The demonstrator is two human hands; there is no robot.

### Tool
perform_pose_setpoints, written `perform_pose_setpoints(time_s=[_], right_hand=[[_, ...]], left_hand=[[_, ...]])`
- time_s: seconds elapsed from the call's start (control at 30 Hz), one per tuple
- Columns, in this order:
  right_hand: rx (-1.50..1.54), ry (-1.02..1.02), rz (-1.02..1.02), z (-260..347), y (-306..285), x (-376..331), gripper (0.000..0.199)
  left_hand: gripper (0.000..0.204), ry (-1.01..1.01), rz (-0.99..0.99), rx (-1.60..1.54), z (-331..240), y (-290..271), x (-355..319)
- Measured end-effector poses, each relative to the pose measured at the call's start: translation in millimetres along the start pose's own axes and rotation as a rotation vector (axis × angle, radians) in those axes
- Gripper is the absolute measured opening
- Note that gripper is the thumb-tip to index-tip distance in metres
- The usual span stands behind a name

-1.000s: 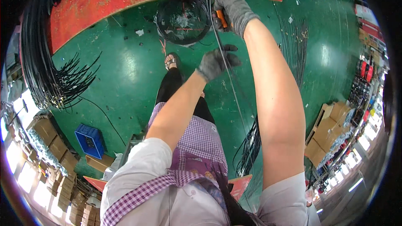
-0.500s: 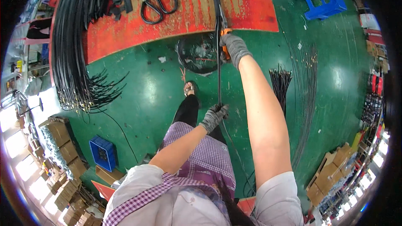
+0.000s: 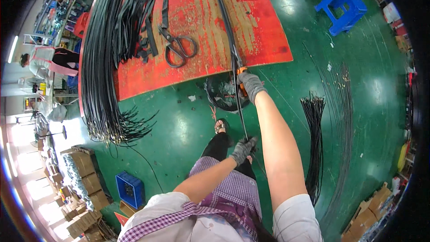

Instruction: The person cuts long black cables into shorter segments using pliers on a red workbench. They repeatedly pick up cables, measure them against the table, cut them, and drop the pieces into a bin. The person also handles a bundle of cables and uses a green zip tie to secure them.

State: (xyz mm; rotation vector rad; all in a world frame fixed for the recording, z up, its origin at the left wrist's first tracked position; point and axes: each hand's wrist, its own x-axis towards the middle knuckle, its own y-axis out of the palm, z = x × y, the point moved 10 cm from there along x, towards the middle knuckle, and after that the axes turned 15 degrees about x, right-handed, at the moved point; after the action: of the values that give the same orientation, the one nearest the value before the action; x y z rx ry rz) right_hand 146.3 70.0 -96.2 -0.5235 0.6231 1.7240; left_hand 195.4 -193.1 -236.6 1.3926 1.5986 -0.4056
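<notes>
The right hand [image 3: 251, 85] has its gloved fingers wrapped around the orange handles of the pliers [image 3: 242, 70], whose head meets the black cables [image 3: 227, 24] at the red tabletop's [image 3: 273, 40] near edge. The cables run lengthwise over the tabletop and down to the left hand [image 3: 245, 148], its gloved fingers closed on them. Scissors [image 3: 177, 50] lie left of the cables, beside black strips [image 3: 138, 18].
</notes>
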Motion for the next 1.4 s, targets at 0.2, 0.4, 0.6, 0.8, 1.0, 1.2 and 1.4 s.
perform_pose_setpoints(time_s=[0.2,0.4,0.6,0.8,1.0,1.2,1.4], right_hand=[[0.070,-0.033,0.000,0,-3,-2,0.020],[0.126,0.058,0.001,-6,-3,-8,0.025],[-0.074,-0.135,-0.081,12,-15,0,0.024],[0.137,0.055,0.054,3,-4,-13,0.020],[0.094,0.056,0.053,5,1,-13,0.017],[0.160,0.097,0.019,-12,-9,1,0.018],[0.288,0.090,0.075,-6,3,-13,0.017]], left_hand=[[0.015,-0.025,0.080,-0.121,4,-9,-4],[0.023,-0.325,-0.084,-0.718,5,-14,-32],[0.026,-0.180,-0.086,0.084,22,-40,13],[0.032,0.233,-0.028,0.613,-37,-54,46],[0.027,-0.013,0.105,0.380,56,-33,14],[0.020,-0.068,0.029,0.190,38,-44,-11],[0.025,-0.075,0.050,0.183,104,-76,15]])
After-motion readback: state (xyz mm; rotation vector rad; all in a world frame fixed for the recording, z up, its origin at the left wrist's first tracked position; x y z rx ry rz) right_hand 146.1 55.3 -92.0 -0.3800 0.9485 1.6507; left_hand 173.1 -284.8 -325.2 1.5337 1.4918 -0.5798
